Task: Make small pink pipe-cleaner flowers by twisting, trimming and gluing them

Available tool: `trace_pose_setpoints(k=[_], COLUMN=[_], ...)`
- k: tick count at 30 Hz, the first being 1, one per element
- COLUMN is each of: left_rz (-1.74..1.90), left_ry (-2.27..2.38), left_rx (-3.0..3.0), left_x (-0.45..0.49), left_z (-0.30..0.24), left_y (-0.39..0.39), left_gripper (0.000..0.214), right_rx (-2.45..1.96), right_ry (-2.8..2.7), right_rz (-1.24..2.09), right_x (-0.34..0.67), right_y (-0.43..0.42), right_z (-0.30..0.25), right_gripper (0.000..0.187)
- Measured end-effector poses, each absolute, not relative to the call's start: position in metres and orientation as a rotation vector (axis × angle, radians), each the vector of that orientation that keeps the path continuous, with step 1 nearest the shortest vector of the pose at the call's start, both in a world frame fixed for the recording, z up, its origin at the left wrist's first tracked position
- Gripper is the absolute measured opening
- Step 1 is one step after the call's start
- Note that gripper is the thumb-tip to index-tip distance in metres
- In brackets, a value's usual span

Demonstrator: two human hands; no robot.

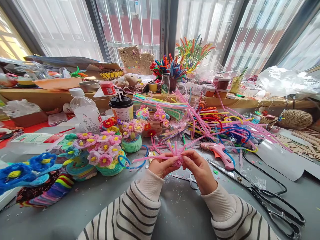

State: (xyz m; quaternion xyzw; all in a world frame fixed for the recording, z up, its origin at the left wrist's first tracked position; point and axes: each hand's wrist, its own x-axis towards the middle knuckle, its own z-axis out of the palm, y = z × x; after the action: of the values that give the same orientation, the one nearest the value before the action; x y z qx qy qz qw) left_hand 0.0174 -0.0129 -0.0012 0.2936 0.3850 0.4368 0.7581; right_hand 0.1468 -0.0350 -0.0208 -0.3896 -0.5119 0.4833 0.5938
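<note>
Between my two hands is a pink pipe-cleaner piece (178,161), with several fuzzy stems fanning upward from a bunched middle. My left hand (162,165) pinches it from the left, and one long pink stem sticks out past those fingers. On the other side, the thumb and fingers of my right hand (198,170) close on its right edge. Small scissors (191,181) lie on the table just below and behind the hands. A similar pink spoked piece (157,145) rests on the table beyond my left hand.
Finished pipe-cleaner flower pots (106,156) crowd the left, near a plastic bottle (86,111) and a lidded cup (121,108). To the right lie a pink glue gun (220,152), large black-handled scissors (265,196) and a heap of loose pipe cleaners (225,123).
</note>
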Motion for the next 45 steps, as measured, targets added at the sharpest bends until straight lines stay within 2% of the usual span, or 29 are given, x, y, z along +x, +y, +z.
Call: trace_pose_setpoints(k=[5,15,18,24,32,39,45], left_rz=[0.952,0.954,0.953,0.941,0.947,1.014,1.169], left_ry=[0.843,0.875,0.900,0.919,0.925,0.938,0.998], left_rx=[0.633,0.655,0.635,0.603,0.615,0.656,0.900], left_x=[0.017,0.017,0.017,0.015,0.017,0.019,0.022], left_z=[-0.004,-0.004,-0.003,-0.005,-0.004,-0.004,-0.012], left_y=[-0.012,-0.012,-0.011,-0.010,-0.012,-0.013,-0.013], left_gripper=[0.028,0.025,0.025,0.023,0.023,0.028,0.022], right_rx=[-0.899,-0.994,-1.043,-1.082,-1.036,-1.085,-1.117], right_ry=[-1.135,-1.315,-1.471,-1.787,-1.951,-2.004,-1.982], right_rz=[1.180,1.056,0.885,0.337,-0.122,-0.323,-0.317], right_x=[0.146,0.150,0.153,0.156,0.158,0.159,0.155], right_y=[-0.034,-0.034,-0.035,-0.037,-0.035,-0.036,-0.035], right_z=[-0.022,-0.019,-0.017,-0.016,-0.022,-0.021,-0.021], right_gripper=[0.015,0.015,0.016,0.016,0.020,0.017,0.012])
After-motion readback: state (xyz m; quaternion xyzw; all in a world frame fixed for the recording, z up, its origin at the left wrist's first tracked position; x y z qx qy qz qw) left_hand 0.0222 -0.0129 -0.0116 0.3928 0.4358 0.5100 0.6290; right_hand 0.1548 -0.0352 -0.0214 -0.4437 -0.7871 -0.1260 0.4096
